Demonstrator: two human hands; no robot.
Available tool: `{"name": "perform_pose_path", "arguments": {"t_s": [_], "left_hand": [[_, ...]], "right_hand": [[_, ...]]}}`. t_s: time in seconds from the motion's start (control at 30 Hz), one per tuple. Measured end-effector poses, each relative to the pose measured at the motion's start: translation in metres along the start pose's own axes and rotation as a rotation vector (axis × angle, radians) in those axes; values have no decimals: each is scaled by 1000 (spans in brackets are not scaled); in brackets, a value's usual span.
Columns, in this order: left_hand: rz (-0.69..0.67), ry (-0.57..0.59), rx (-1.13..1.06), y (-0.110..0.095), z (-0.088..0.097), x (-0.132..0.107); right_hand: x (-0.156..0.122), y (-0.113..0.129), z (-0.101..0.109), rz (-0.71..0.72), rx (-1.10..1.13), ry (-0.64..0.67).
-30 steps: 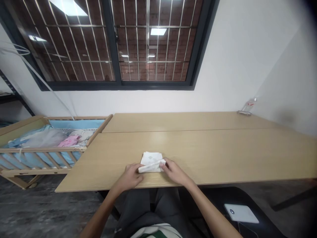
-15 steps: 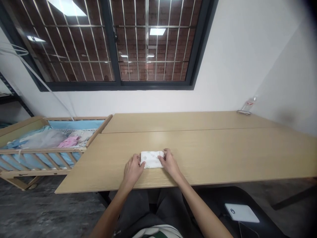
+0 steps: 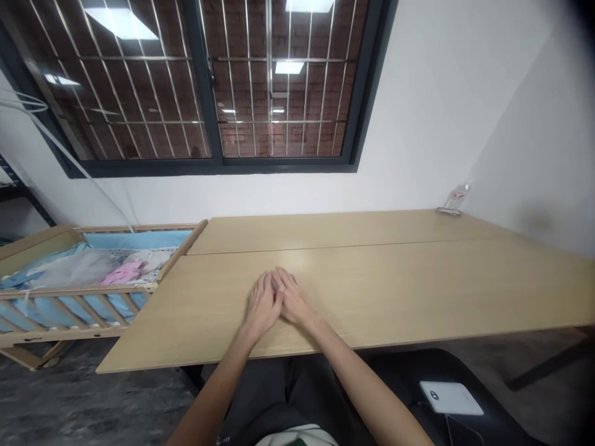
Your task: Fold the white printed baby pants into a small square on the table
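Note:
Both hands lie side by side on the wooden table [image 3: 395,285], near its front edge. My left hand [image 3: 263,306] is palm down with its fingers stretched forward. My right hand [image 3: 292,298] rests against it, also flat, and the two thumbs meet in the middle. The folded white patterned cloth from the earlier frame does not show now; the spot where it lay is covered by the hands. No held thing can be seen in either hand.
A wooden crib [image 3: 79,291] with blue lining and a pink cloth [image 3: 124,272] stands left of the table. A clear plastic bottle [image 3: 458,197] is at the far right corner. On a black chair [image 3: 409,365] lies a white phone [image 3: 450,397]. A barred window [image 3: 279,111] is behind.
My hands have come together from the two ends of the folded cloth and now lie flat over its place, hiding it. The view has tilted and shifted slightly.

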State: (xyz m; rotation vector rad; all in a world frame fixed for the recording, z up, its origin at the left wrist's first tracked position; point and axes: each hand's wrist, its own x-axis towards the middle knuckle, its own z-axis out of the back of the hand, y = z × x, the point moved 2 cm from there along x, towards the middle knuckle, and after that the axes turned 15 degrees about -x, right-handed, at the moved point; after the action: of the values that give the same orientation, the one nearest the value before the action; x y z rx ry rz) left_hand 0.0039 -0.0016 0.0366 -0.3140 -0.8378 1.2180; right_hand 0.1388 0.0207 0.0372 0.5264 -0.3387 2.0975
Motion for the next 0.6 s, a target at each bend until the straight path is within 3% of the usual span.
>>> {"name": "perform_pose_path", "arguments": {"t_s": [0.13,0.23,0.43,0.6], "left_hand": [[54,161,-3,9,-22,-1],[101,208,41,18,-24,-5],[80,205,127,28,-20,-10],[24,121,195,32,-28,-13]], "right_hand": [[-4,4,-17,80,-18,147],[-4,3,-22,75,-13,177],[-8,-6,-17,-37,0,182],[-17,-22,-16,-182,13,244]]}}
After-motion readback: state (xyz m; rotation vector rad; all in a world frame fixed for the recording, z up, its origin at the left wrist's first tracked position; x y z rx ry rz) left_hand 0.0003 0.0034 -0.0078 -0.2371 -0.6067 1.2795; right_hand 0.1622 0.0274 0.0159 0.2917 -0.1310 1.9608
